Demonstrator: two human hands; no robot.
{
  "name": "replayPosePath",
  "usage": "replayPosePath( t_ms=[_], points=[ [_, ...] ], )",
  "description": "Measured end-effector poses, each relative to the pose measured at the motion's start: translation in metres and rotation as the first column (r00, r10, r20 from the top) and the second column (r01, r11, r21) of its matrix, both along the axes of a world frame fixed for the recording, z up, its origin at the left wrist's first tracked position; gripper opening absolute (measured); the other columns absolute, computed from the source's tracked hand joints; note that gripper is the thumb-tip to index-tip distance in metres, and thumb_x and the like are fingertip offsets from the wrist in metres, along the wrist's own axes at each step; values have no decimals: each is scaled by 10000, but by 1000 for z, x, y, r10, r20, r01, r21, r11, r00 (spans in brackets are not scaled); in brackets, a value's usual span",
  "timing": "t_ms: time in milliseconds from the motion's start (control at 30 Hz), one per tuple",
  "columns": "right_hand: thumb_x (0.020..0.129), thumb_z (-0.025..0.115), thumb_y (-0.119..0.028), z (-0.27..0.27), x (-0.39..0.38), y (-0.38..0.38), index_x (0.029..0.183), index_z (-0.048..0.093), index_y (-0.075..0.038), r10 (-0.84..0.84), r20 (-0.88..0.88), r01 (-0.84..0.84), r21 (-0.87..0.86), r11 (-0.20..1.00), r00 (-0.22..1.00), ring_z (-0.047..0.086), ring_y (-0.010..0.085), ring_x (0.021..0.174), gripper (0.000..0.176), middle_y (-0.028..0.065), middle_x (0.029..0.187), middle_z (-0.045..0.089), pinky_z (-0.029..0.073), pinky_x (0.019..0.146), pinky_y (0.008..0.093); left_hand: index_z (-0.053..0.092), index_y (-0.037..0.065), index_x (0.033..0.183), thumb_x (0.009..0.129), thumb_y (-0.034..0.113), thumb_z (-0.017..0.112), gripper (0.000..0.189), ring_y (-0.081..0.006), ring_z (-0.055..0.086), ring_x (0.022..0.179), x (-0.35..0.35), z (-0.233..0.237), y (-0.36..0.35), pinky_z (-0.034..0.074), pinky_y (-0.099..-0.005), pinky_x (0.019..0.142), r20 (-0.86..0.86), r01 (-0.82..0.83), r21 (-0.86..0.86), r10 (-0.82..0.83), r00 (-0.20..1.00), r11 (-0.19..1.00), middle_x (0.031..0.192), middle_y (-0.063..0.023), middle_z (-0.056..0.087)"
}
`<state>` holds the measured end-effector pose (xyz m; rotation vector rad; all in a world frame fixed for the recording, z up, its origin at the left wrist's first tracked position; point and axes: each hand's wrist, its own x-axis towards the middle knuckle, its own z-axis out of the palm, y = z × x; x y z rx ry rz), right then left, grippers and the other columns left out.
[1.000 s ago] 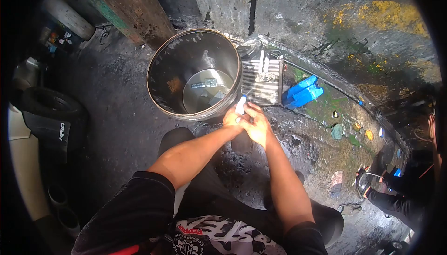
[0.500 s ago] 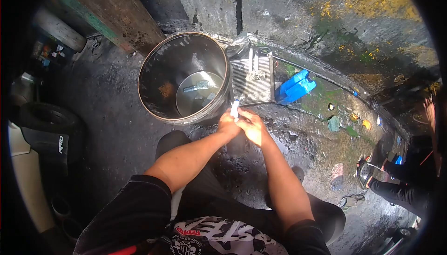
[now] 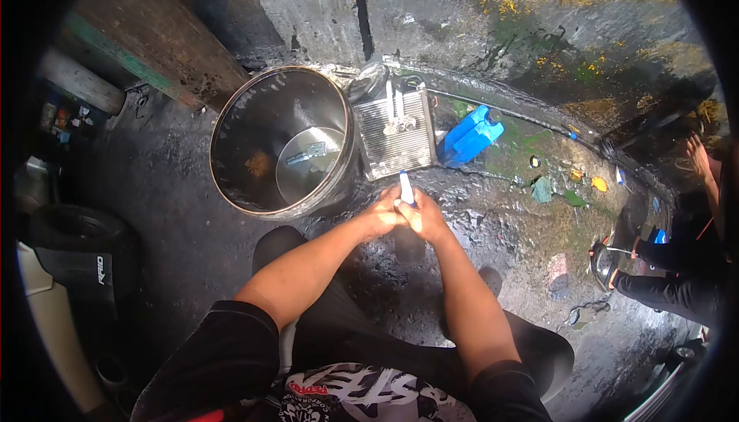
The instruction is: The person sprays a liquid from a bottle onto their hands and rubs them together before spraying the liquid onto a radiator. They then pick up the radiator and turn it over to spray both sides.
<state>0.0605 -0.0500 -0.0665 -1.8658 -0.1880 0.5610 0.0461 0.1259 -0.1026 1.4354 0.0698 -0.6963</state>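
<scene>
Now the slim white bottle (image 3: 406, 190) sits farther from the big drum (image 3: 250, 129) than it did a second ago, its tip leaning a little left instead of right. It's pale and narrow, blue at the tip, with more blue down by the right thumb. Left hand (image 3: 381, 217) and right hand (image 3: 426, 219) are clasped together, fingers closed around its lower part, just short of the finned panel (image 3: 396, 149). The drum's round rim stands left of that panel, and a blue jug (image 3: 471, 137) is just beside it on the right. Dark floor (image 3: 173, 183) spreads leftward to a tire (image 3: 77, 226) and rightward to a co-worker's shoe (image 3: 603, 266); a stained wall (image 3: 462, 21) bounds the far side.
</scene>
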Motion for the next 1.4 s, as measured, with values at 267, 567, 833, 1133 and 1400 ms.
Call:
replayPosePath(
  t_ms=[267,567,833,1133,1400],
  points=[
    [865,743,-293,1,4,-16,1222,667,-30,-295,28,294,-204,934,955,697,414,1113,450,252,1131,734,547,971,481,564,46,1460,873,-41,677,604,-225,602,1233,6,32,-16,560,-367,954,-72,-106,-107,98,993,989,1541,-55,365],
    [803,773,-246,-9,-5,-26,1144,716,-84,-242,106,263,-295,918,965,696,421,1046,381,226,1060,742,548,930,486,645,20,1326,872,50,711,460,-236,674,1089,11,15,-12,546,-375,990,168,-238,365,188,968,900,1357,-133,529],
    [804,742,-253,-1,3,-19,1106,707,-85,-231,152,268,-299,916,961,697,428,1015,347,215,1033,744,553,895,502,645,15,1315,885,140,714,453,-307,648,1193,7,28,-11,548,-397,1010,250,-153,587,2,968,795,1477,-169,498],
    [786,710,-211,5,5,-19,1079,728,-63,-275,135,300,-220,928,952,723,398,1004,329,216,1029,751,565,905,461,632,71,1351,878,258,729,517,-386,483,1420,5,17,-3,419,-430,1183,268,-110,651,-93,959,751,1541,-206,457],
    [805,745,-231,-4,12,-18,1110,699,-70,-268,163,305,-281,910,950,693,442,1049,348,224,1063,743,550,911,503,595,68,1390,890,264,738,555,-389,473,1434,7,22,-6,417,-430,1184,207,-73,650,-84,975,756,1551,-204,443]
  ],
)
